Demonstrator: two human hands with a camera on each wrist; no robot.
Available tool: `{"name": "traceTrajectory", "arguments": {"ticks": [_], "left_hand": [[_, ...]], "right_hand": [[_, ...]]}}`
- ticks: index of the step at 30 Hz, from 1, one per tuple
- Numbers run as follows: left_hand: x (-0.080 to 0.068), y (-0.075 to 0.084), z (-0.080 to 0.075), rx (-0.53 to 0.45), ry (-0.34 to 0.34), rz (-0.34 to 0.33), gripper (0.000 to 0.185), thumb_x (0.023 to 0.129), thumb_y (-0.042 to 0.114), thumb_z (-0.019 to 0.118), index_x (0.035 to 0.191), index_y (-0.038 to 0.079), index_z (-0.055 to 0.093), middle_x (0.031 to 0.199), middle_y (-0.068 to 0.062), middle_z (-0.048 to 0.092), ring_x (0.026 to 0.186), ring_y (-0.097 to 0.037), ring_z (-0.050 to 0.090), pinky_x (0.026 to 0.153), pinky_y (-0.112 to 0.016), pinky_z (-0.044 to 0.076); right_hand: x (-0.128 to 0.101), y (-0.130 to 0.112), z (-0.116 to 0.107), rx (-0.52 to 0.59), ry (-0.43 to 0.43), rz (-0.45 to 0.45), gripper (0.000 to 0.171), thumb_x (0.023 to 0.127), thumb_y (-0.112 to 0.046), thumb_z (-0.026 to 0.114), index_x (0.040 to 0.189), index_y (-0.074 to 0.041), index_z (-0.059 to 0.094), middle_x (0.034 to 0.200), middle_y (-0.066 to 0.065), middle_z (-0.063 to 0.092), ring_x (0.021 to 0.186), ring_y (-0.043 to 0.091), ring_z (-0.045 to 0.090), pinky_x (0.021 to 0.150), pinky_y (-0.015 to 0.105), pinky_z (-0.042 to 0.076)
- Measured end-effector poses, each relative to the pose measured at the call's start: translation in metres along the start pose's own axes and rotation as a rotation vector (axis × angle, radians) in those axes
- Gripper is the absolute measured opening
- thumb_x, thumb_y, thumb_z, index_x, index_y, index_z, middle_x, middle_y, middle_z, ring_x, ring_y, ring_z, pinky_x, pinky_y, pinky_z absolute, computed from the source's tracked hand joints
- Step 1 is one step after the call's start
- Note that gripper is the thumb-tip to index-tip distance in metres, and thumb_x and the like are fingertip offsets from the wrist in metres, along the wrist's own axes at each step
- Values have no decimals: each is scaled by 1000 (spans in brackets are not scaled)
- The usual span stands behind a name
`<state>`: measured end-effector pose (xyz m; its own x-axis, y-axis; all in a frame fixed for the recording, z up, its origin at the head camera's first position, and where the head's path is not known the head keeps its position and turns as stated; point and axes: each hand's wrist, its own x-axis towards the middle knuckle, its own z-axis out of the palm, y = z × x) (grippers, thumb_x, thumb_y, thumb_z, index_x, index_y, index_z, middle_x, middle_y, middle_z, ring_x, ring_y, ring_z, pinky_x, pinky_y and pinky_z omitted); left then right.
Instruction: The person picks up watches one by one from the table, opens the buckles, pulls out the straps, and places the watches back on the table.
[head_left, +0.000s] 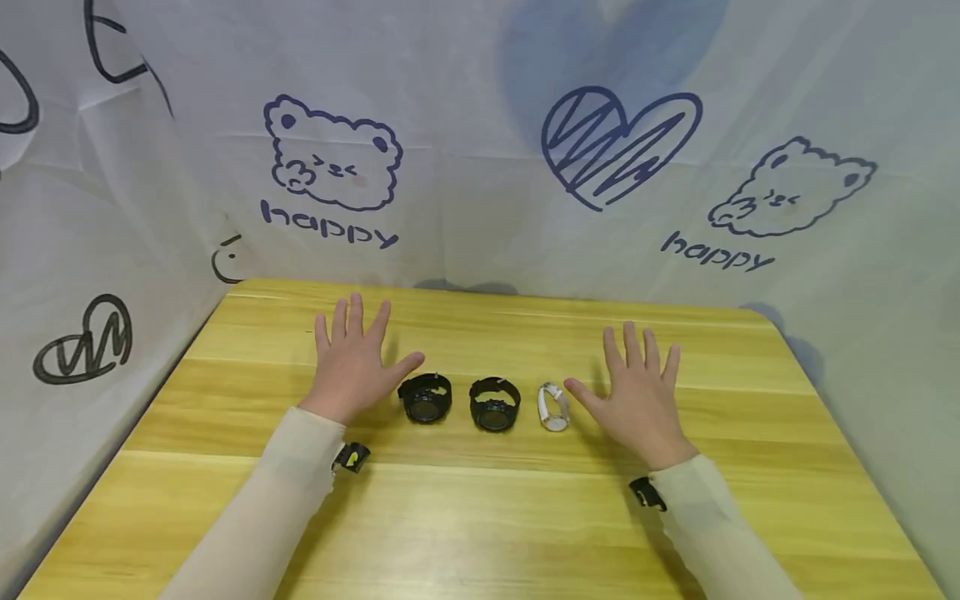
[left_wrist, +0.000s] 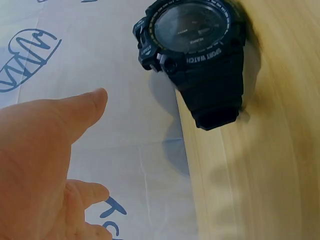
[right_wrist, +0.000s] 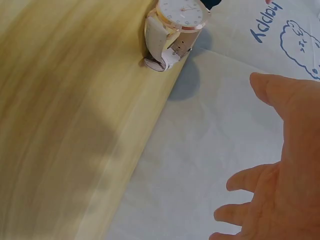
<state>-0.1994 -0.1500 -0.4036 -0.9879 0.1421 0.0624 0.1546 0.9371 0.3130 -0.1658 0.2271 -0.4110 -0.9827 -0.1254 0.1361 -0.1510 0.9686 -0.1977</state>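
Observation:
Three wristwatches stand in a row on the wooden table. On the left is a black sports watch (head_left: 426,407), its round dial and thick strap close up in the left wrist view (left_wrist: 216,75). A second black watch (head_left: 495,417) occupies the middle. To the right is a smaller white-strapped watch (head_left: 556,422); the right wrist view shows its pale dial and gold-coloured case (right_wrist: 182,12). My left hand (head_left: 351,371) has its fingers spread, the thumb near the left black watch. My right hand (head_left: 641,400) is likewise spread, its thumb pointing toward the white watch. Neither hand holds anything.
The light wooden table (head_left: 465,517) has rounded back corners. White cloth (head_left: 465,192) with drawn bears, hearts and lettering hangs behind it and along both sides. A small black device sits at the left wrist (head_left: 352,457) and another at the right wrist (head_left: 647,493).

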Motion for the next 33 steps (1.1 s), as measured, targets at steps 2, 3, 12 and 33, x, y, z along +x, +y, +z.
{"name": "traceTrajectory", "arguments": {"ticks": [2, 3, 12, 33], "left_hand": [[0, 2, 0, -1, -1, -1, 97, 97, 69, 53, 167, 12, 15, 169, -28, -7, 156, -47, -11, 120, -65, -17], [0, 3, 0, -3, 0, -1, 97, 97, 68, 54, 167, 12, 15, 169, -28, -7, 155, -48, -11, 119, -66, -17], [-1, 7, 3, -18, -2, -9, 95, 98, 67, 53, 166, 12, 16, 168, -28, -9, 155, -48, -14, 118, -65, -20], [-7, 22, -6, -40, 14, 48, 94, 97, 65, 57, 166, 13, 20, 169, -28, -3, 156, -47, -8, 122, -66, -10]], "right_hand": [[-1, 0, 0, -1, -1, 6, 102, 96, -70, 53, 164, -3, 19, 170, 27, 5, 155, 51, -1, 118, 71, -13], [-1, 1, 0, -4, -3, 8, 102, 96, -71, 53, 164, -3, 19, 170, 27, 4, 155, 51, -1, 118, 71, -14], [-5, -2, -1, -18, -17, 37, 103, 96, -73, 51, 164, -4, 18, 169, 27, 6, 155, 52, 1, 117, 73, -10], [-3, -12, -9, 11, -23, 37, 101, 96, -71, 53, 163, -2, 23, 167, 28, 17, 153, 51, 13, 120, 71, -2]]}}
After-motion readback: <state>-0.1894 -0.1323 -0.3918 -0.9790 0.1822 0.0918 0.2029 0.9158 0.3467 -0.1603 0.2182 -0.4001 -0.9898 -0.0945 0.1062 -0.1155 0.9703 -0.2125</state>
